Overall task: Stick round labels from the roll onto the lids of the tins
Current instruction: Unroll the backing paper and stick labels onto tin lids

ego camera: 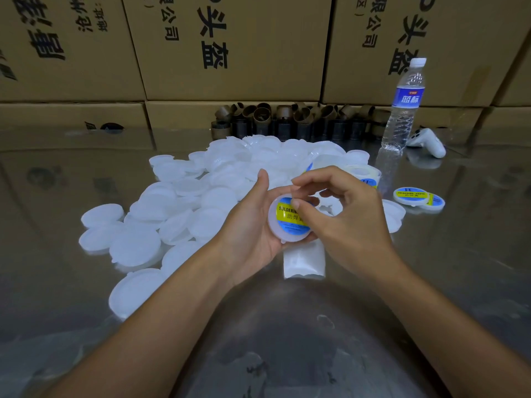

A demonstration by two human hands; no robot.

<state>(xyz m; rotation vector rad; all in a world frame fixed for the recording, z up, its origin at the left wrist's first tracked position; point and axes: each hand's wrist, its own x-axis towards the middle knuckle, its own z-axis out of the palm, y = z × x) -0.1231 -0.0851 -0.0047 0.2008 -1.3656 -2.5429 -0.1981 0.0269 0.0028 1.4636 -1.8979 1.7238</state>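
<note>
My left hand (253, 225) holds a white round lid (277, 229) from below and the left, thumb up along its rim. A blue and yellow round label (288, 219) lies on the lid's face. My right hand (342, 214) is over the lid, its thumb pressing on the label's right part, the fingers curled above. The label roll (363, 175) stands just behind my right hand, partly hidden. A strip of white backing paper (304, 261) trails on the table below the hands. Two labelled lids (418, 198) lie to the right.
A heap of plain white lids (184, 202) covers the shiny metal table (287, 340) to the left and behind. A water bottle (402, 107), a white controller (428, 142) and several brown cardboard cores (287, 116) stand at the back, in front of stacked cartons (230, 47).
</note>
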